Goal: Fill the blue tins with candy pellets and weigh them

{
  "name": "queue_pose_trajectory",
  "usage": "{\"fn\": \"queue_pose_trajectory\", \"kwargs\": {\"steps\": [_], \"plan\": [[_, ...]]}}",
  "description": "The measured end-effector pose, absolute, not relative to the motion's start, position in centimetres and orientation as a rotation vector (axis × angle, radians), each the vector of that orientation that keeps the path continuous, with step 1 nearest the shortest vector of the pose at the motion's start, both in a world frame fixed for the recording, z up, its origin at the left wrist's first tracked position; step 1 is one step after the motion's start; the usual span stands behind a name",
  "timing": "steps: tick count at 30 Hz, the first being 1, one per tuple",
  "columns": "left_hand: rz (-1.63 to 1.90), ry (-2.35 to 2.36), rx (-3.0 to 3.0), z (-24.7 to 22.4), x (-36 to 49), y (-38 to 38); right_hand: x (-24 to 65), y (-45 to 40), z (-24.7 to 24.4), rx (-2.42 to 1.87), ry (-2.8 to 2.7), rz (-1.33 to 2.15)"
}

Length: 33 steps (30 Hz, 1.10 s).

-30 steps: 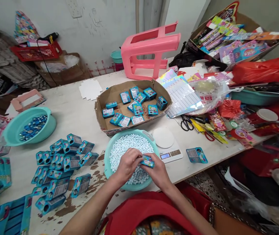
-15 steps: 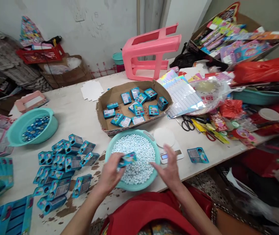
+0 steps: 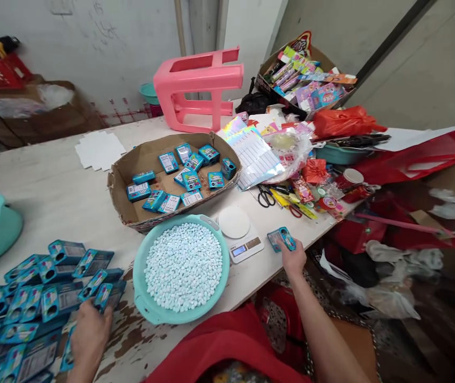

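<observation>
At the lower left, my left hand (image 3: 90, 332) is closed on a small blue box (image 3: 106, 298) beside a cluster of similar blue boxes (image 3: 32, 306) with round holes in their ends. My right hand (image 3: 294, 259) grips the near edge of another blue printed box (image 3: 278, 238) on the table, right of the white digital scale (image 3: 247, 249). Between my hands stands a turquoise basin (image 3: 141, 303) filled with small pale-blue pellets (image 3: 183, 266). Behind it, a cut-down cardboard box (image 3: 132, 215) holds several blue boxes (image 3: 191, 180) lying at different angles.
A pink stool (image 3: 199, 80) lies on its side at the back. Scissors (image 3: 266, 197), holographic sheets (image 3: 253, 159) and packets crowd the right side. White card pieces (image 3: 100, 150) lie at the back left, and another turquoise basin (image 3: 10, 234) stands at the left edge.
My left hand has moved from above the pellets to the blue box cluster. My right hand has swung right and taken hold of the box by the scale. The view has turned right.
</observation>
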<state>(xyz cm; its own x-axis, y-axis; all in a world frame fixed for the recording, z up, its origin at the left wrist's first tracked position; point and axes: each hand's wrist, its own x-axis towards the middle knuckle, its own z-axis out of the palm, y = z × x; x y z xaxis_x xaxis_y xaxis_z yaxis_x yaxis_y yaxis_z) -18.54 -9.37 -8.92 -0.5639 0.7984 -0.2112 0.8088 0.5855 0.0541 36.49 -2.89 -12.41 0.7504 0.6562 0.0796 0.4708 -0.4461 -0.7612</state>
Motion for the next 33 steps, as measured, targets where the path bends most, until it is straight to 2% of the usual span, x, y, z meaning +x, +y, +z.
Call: {"fn": "queue_pose_trajectory", "kwargs": {"steps": [4, 6, 8, 12, 14, 17, 21, 24, 27, 30, 33], "plan": [[-0.162, 2.636, 1.488, -6.8, -17.6, -9.1, 34.0, -1.0, -10.8, -1.995, -1.010, 0.359], [-0.095, 2.681, 1.610, -5.9, -17.3, -8.6, 32.4, 0.9, -10.6, -1.922, -1.121, 0.415], [0.138, 2.594, 1.854, -5.7, -16.7, -7.8, 30.6, 2.9, -10.8, -1.865, -1.220, 0.469], [0.649, 2.118, 2.192, -7.0, -12.4, -5.9, 27.8, 5.6, -11.8, -1.796, -1.333, 0.555], [0.646, 1.892, 2.255, -8.2, -8.7, -5.0, 27.3, 5.9, -12.2, -1.778, -1.342, 0.568], [0.455, 1.559, 2.398, -10.0, -3.1, -4.0, 28.4, 4.8, -12.3, -1.759, -1.276, 0.552], [0.277, 1.499, 2.450, -11.6, 0.3, -2.0, 31.9, 0.9, -12.5, -1.827, -1.127, 0.508], [0.282, 1.585, 2.368, -12.5, 0.3, 0.3, 34.0, -3.2, -13.2, -1.914, -1.055, 0.490], [0.450, 1.673, 2.101, -12.9, -0.2, 2.1, 34.7, -6.6, -14.2, -1.966, -1.006, 0.524], [0.768, 1.734, 1.598, -12.0, -0.6, 2.7, 34.4, -8.5, -15.0, -1.980, -0.987, 0.581], [1.081, 1.492, 0.932, -10.0, -1.2, 2.8, 33.8, -8.5, -15.4, -1.975, -0.984, 0.621]]}}
